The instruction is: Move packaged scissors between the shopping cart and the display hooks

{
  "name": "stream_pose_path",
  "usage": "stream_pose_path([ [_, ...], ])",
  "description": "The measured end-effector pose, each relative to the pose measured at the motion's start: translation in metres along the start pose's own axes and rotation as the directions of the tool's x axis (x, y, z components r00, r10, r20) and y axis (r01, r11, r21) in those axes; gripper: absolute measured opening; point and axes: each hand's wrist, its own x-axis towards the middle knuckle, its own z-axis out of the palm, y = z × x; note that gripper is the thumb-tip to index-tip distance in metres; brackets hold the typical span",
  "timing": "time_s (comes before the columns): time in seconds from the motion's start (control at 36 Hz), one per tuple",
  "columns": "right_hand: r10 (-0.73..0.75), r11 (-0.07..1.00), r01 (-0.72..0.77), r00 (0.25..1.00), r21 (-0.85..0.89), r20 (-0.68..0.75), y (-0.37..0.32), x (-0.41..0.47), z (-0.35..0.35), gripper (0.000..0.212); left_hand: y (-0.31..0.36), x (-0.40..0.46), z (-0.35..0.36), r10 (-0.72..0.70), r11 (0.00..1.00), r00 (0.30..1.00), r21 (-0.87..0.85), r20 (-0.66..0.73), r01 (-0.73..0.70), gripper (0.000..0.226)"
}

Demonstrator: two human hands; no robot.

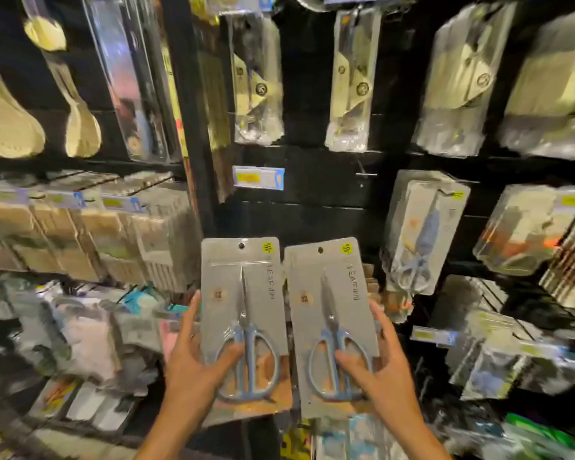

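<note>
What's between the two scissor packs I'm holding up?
Nothing: in the head view the left pack and right pack stand side by side with only a thin dark gap between their edges.

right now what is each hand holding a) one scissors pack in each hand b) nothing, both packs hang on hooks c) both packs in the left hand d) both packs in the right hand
a: the left hand grips the left scissors pack and the right hand grips the right scissors pack, both held up before the display.
</note>
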Motion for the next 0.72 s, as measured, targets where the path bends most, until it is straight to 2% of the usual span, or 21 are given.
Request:
stream_pose_path([
  [0.17,-0.020,1.000,0.020,0.999,0.005,-0.037,-0.002,0.020,-0.045,0.091,0.020,-0.002,0.048,0.062,0.996,0.998,0.066,0.018,-0.064,0.095],
  [0.31,-0.063,0.998,0.064,0.997,0.009,-0.042,-0.004,0.035,-0.061,0.090,0.026,0.004,0.063,0.087,0.995,0.996,0.055,0.019,-0.088,0.097],
  [0.72,-0.165,0.985,0.169,0.980,0.024,-0.110,-0.013,0.079,-0.050,0.093,0.053,0.041,0.064,0.171,0.982,0.982,0.071,0.074,-0.177,0.095],
])
